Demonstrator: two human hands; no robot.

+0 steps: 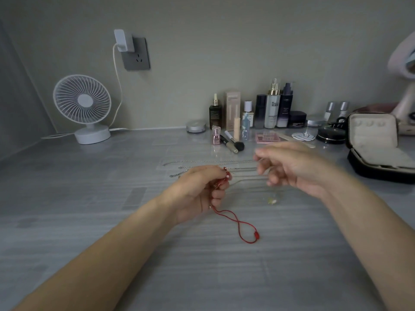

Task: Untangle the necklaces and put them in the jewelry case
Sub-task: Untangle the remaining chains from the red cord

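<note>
The gray, streaked table (pixel 89 221) carries a black jewelry case (pixel 371 131) at far right, lid up, with a cream padded lining. The blurred right hand (pixel 298 167) has loosely curled fingers; whether it holds anything is unclear. The left hand (pixel 197 191) pinches a red cord necklace (pixel 238 223) that loops onto the table. Thin silver chains (pixel 202 163) lie in rows just behind.

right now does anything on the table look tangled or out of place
Nothing spilled or broken. The red cord necklace, held in the left hand, trails onto the table in a crossed loop; the silver chains lie straight.
</note>
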